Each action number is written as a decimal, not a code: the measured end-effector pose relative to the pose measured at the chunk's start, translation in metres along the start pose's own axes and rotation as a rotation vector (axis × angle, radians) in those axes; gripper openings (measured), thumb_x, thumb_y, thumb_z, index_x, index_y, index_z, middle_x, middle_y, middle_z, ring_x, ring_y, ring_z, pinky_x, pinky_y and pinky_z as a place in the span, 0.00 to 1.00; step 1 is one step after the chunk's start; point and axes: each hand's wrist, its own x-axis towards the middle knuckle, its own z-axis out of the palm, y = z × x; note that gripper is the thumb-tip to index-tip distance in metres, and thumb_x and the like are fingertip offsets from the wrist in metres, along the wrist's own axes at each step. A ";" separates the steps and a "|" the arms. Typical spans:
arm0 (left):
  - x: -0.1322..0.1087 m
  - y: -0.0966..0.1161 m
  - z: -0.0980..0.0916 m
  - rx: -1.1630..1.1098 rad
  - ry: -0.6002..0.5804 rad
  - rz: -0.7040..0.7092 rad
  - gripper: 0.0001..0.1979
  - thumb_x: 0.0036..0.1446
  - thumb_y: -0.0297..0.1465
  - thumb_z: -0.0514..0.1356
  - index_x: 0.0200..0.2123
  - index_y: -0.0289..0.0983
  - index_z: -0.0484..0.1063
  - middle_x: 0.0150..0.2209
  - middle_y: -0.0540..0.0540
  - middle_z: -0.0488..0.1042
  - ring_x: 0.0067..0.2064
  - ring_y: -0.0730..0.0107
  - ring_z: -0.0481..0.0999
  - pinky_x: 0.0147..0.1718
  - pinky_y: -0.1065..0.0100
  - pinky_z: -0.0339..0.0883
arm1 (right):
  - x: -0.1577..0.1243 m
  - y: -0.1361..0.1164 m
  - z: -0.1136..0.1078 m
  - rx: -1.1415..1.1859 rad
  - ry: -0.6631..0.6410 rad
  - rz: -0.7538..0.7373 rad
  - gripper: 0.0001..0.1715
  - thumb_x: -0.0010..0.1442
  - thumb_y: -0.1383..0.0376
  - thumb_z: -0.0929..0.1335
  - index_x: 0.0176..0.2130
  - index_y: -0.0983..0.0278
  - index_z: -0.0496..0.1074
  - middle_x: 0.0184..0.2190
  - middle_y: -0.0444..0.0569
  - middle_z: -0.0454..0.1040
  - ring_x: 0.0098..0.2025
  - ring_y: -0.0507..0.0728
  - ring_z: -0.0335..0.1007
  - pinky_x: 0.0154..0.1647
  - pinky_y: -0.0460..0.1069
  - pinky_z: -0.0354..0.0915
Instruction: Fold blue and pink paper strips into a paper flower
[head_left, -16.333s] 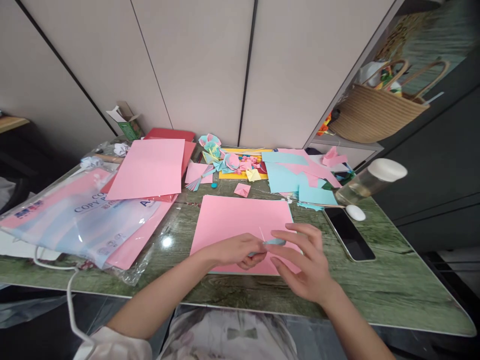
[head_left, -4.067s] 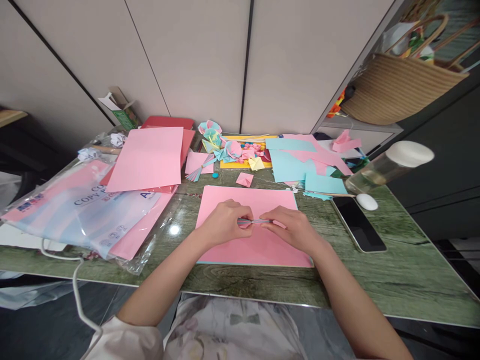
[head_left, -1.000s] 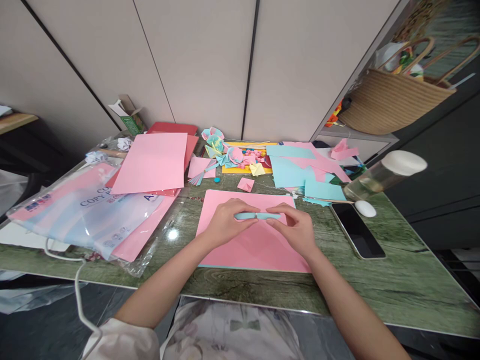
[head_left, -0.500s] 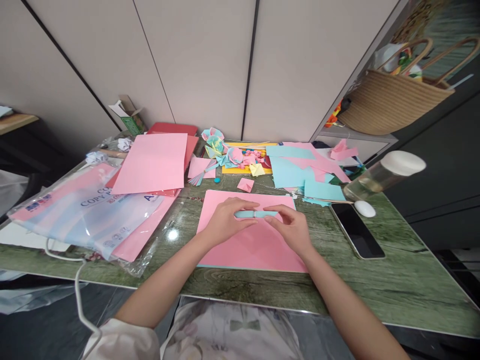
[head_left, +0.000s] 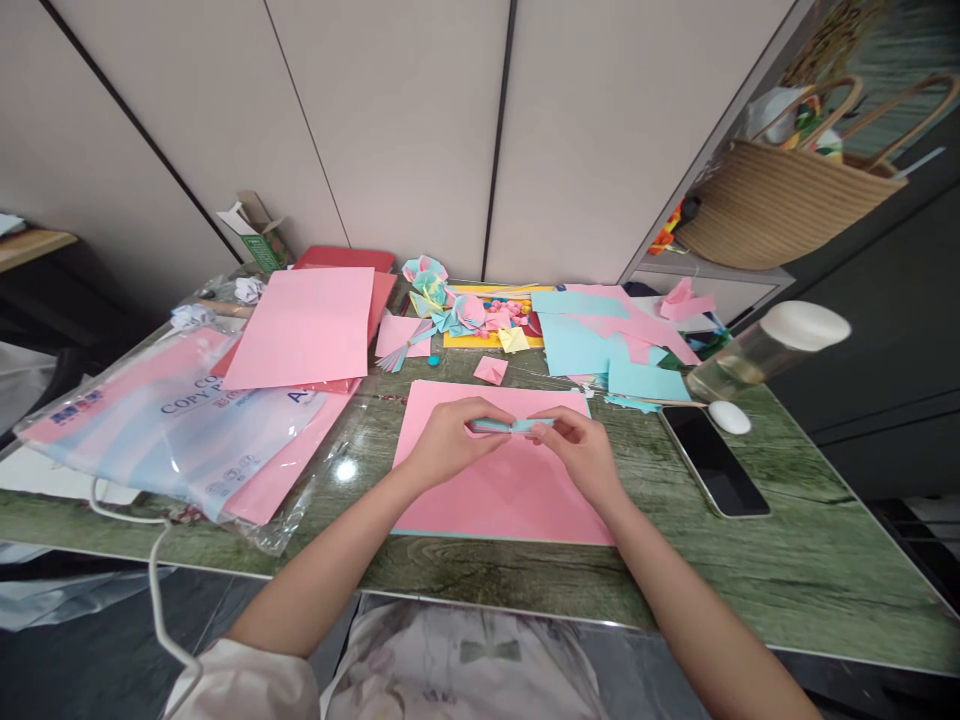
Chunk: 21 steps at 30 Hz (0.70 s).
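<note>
A folded light-blue paper strip [head_left: 493,426], narrow at its middle, is held level between both hands. My left hand [head_left: 455,436] has its thumb and fingers closed round the strip's left end. At the right end, my right hand [head_left: 581,447] pinches it between thumb and fingers. Beneath them lies a stack of pink paper [head_left: 502,500], with a thin blue edge showing below. Just beyond the stack rests a small folded pink paper square [head_left: 491,370].
Left are a plastic copy-paper bag [head_left: 187,410] and pink sheets [head_left: 311,325]. Behind are paper flowers [head_left: 442,300] and blue paper pieces [head_left: 577,345]. A phone [head_left: 712,460], a white egg-shaped object [head_left: 729,417] and a clear bottle [head_left: 750,355] stand or lie at right.
The light-blue strip has turned a little between my fingers, so less of its flat face shows. My hands stay in nearly the same place.
</note>
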 end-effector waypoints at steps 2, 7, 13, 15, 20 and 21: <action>0.000 0.000 0.000 0.010 0.006 -0.018 0.08 0.47 0.30 0.58 0.33 0.39 0.73 0.34 0.49 0.75 0.36 0.71 0.72 0.33 0.72 0.65 | 0.000 0.001 0.000 0.037 -0.036 0.003 0.11 0.51 0.59 0.66 0.33 0.63 0.70 0.27 0.46 0.72 0.28 0.53 0.67 0.32 0.48 0.64; 0.000 0.000 0.001 0.024 0.022 -0.058 0.07 0.46 0.32 0.59 0.32 0.39 0.73 0.33 0.50 0.75 0.34 0.71 0.72 0.30 0.73 0.63 | 0.001 0.005 -0.001 -0.081 -0.040 -0.085 0.11 0.50 0.60 0.66 0.35 0.62 0.70 0.35 0.47 0.72 0.35 0.54 0.66 0.38 0.50 0.63; 0.000 0.001 -0.001 0.026 -0.002 -0.039 0.06 0.46 0.29 0.58 0.31 0.38 0.72 0.32 0.50 0.75 0.35 0.72 0.72 0.30 0.73 0.63 | -0.001 0.004 0.001 -0.196 -0.032 -0.178 0.11 0.52 0.61 0.65 0.37 0.61 0.69 0.36 0.48 0.71 0.38 0.55 0.66 0.40 0.51 0.62; 0.000 0.001 0.000 0.033 -0.007 -0.036 0.06 0.46 0.29 0.58 0.31 0.38 0.72 0.32 0.51 0.74 0.35 0.72 0.72 0.30 0.74 0.63 | -0.003 0.002 0.001 -0.281 -0.004 -0.260 0.11 0.53 0.61 0.65 0.38 0.60 0.69 0.36 0.48 0.71 0.39 0.56 0.65 0.41 0.52 0.62; -0.002 0.000 0.005 0.077 0.013 -0.029 0.10 0.46 0.27 0.58 0.34 0.40 0.70 0.34 0.53 0.74 0.36 0.74 0.72 0.32 0.74 0.63 | -0.006 0.002 0.002 -0.494 0.034 -0.505 0.09 0.53 0.64 0.66 0.37 0.58 0.70 0.38 0.48 0.70 0.43 0.58 0.63 0.45 0.56 0.59; -0.002 0.000 0.006 0.082 0.019 -0.027 0.11 0.45 0.27 0.58 0.36 0.40 0.70 0.34 0.53 0.74 0.36 0.74 0.73 0.32 0.75 0.63 | -0.006 0.003 0.003 -0.521 0.034 -0.531 0.09 0.53 0.65 0.66 0.37 0.58 0.71 0.38 0.48 0.70 0.43 0.58 0.63 0.45 0.56 0.59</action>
